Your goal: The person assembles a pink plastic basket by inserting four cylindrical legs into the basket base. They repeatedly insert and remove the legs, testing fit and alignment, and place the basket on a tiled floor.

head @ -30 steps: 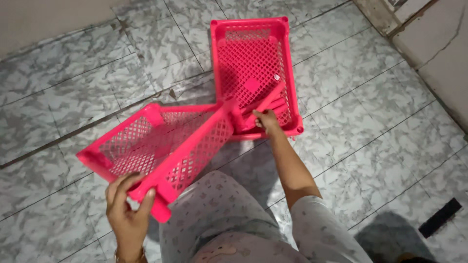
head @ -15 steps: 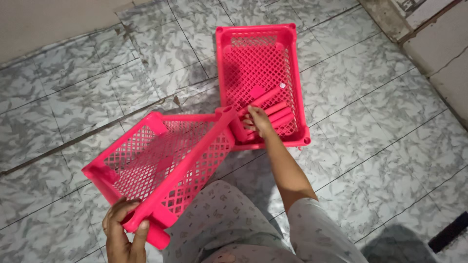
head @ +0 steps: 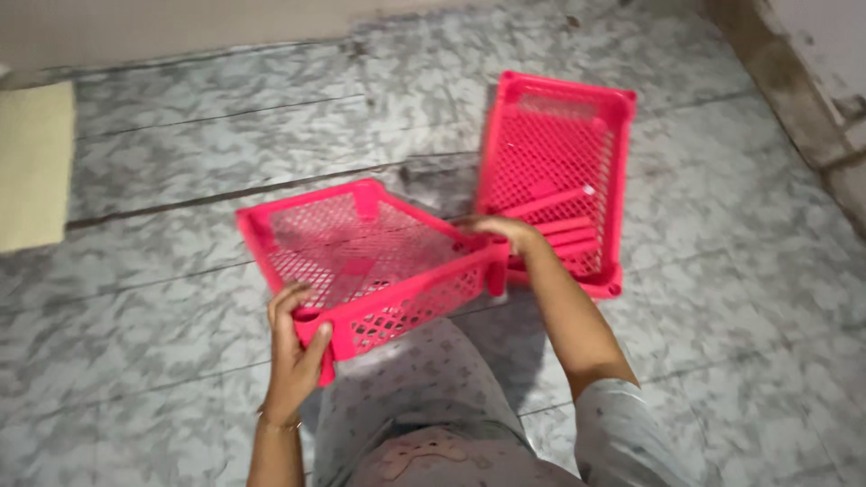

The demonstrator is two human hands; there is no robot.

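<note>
**Two Pink Lattice Trays: Hand Positions**

At far left, a pale yellow rectangular mat (head: 32,167) lies on the grey marbled tile floor (head: 180,153), well apart from everything else.

My left hand (head: 293,356) grips the near left corner of the bright pink plastic lattice tray (head: 370,257). The thumb presses on the outer face of the corner post and the fingers curl over the rim, so the hand is closed on the tray. The tray is off the floor, tilted, with its open side facing up towards me, above my lap in grey patterned trousers (head: 406,388).

My right hand (head: 507,233) rests at the near right corner of the same tray, fingers laid over the rim and closed on it. I cannot tell whether the fingertips also touch anything beyond that corner.

Just right of that hand, a second pink plastic lattice tray (head: 559,144) lies flat on the floor. Several loose pink plastic tube legs (head: 559,230) lie inside it, towards its near end.
</note>
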